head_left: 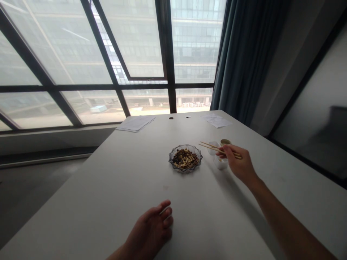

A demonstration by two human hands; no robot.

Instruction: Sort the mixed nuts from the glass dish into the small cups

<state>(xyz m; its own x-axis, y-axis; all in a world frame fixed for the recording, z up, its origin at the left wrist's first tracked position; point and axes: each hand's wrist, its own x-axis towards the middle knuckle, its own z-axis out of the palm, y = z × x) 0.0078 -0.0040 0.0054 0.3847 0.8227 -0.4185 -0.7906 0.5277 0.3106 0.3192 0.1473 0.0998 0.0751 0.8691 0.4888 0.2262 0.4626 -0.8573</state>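
Observation:
My right hand (238,164) grips a pair of wooden chopsticks (214,147), their tips pointing left above two small white cups (221,163). A third small cup (225,142) with a darker rim stands just behind them. A glass dish (185,158) of mixed nuts and beans sits left of the cups, near the middle of the white table (114,187). My left hand (153,231) rests on the table near the front edge, fingers loosely curled, holding nothing that I can see.
A stack of papers (135,123) lies at the table's far left, a single sheet (217,120) at the far right. Two small round holes (171,118) mark the far edge. Large windows stand behind, with a dark curtain (244,61) to the right.

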